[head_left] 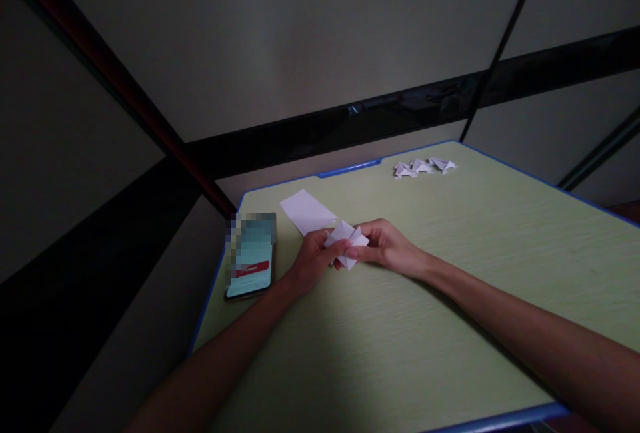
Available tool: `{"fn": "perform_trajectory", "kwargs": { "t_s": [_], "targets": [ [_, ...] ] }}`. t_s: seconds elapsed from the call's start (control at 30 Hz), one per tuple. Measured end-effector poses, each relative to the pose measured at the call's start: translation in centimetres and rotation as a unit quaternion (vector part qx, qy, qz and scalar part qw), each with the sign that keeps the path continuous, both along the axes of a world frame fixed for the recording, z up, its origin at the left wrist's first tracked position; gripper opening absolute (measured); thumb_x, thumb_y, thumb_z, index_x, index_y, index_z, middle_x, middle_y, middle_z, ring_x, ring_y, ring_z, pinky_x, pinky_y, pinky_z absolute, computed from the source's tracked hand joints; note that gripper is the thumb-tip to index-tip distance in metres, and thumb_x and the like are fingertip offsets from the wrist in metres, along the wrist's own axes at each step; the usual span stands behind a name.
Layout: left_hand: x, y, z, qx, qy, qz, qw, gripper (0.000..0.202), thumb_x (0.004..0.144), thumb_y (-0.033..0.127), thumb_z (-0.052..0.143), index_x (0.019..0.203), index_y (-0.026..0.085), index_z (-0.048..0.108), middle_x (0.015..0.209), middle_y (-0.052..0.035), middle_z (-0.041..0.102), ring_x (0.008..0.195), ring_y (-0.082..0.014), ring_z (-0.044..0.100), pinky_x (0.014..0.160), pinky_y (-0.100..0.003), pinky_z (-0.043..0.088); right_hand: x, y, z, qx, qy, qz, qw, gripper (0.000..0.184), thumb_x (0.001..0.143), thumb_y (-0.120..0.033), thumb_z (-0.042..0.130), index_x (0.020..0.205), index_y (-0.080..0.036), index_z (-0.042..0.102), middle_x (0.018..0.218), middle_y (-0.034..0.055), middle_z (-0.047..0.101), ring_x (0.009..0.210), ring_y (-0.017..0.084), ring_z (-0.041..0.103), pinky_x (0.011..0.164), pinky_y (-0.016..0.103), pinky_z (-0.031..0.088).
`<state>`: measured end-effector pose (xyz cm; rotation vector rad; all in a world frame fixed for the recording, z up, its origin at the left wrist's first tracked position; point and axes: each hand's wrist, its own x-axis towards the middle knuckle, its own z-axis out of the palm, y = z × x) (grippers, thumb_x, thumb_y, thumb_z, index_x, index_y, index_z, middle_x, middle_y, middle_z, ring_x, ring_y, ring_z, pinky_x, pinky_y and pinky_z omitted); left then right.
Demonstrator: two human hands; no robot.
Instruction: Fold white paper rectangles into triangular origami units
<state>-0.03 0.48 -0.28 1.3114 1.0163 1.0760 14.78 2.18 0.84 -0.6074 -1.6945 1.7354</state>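
A small piece of folded white paper [345, 232], with several pointed flaps, is held between both hands just above the table. My left hand [316, 256] grips its left side, the thumb pressed across the front. From the right, my right hand [387, 246] pinches the paper with thumb and fingers, its thumb tip close to the left thumb. The fingers behind the paper are partly hidden. A flat white sheet of paper [306, 210] lies just beyond my left hand.
A phone [255, 256] with a lit, partly blurred screen lies at the table's left edge. Three folded paper figures [421, 166] sit in a row at the far right. The pale green table [450, 353] has a blue rim, with cabinet panels [310, 40] behind it.
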Motion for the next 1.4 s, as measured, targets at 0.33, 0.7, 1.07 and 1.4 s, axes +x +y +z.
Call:
{"fn": "perform_trajectory", "kwargs": {
  "t_s": [0.33, 0.7, 1.07, 1.4],
  "targets": [
    [-0.3, 0.8, -0.6, 0.025, -0.041, 0.035, 0.998, 0.021, 0.066, 0.032, 0.059, 0.06, 0.012, 0.054, 0.048, 0.0033, 0.051, 0.042, -0.0053, 0.04, 0.04, -0.018, 0.03, -0.2, 0.5, -0.3, -0.01, 0.017, -0.088, 0.996, 0.021, 0.06, -0.027, 0.066, 0.064, -0.012, 0.052, 0.055, -0.003, 0.053, 0.054, 0.008, 0.048, 0.056, 0.023, 0.036],
    [-0.7, 0.7, 0.5, 0.213, 0.116, 0.108, 0.964, 0.004, 0.064, 0.015, 0.06, 0.062, 0.014, 0.062, 0.066, -0.0005, 0.059, 0.066, -0.0101, 0.053, 0.058, -0.02, 0.041, 0.7, 1.3, -0.7, 0.227, -0.008, -0.224, 0.948, 0.008, 0.065, -0.019, 0.061, 0.063, -0.013, 0.056, 0.062, -0.0002, 0.052, 0.06, 0.01, 0.046, 0.058, 0.025, 0.036],
    [-1.7, 0.9, -0.9, 0.438, 0.358, 0.0, 0.825, 0.027, 0.068, -0.001, 0.044, 0.071, 0.014, 0.066, 0.081, -0.0067, 0.065, 0.08, -0.0151, 0.057, 0.074, -0.031, 0.045, 2.2, 1.9, -1.1, 0.547, -0.241, -0.087, 0.797, 0.014, 0.069, -0.006, 0.046, 0.07, -0.013, 0.058, 0.076, 0.0074, 0.058, 0.077, 0.017, 0.049, 0.069, 0.03, 0.036],
    [-2.0, 0.8, -0.8, 0.365, 0.392, -0.058, 0.842, 0.04, 0.059, -0.002, 0.036, 0.08, 0.013, 0.065, 0.092, -0.0087, 0.066, 0.087, -0.0153, 0.06, 0.08, -0.03, 0.046, 2.3, 1.5, -0.5, 0.588, -0.288, 0.0, 0.756, 0.02, 0.079, -0.024, 0.045, 0.088, -0.011, 0.057, 0.083, 0.0086, 0.057, 0.08, 0.018, 0.049, 0.076, 0.031, 0.038]
  ]
}}
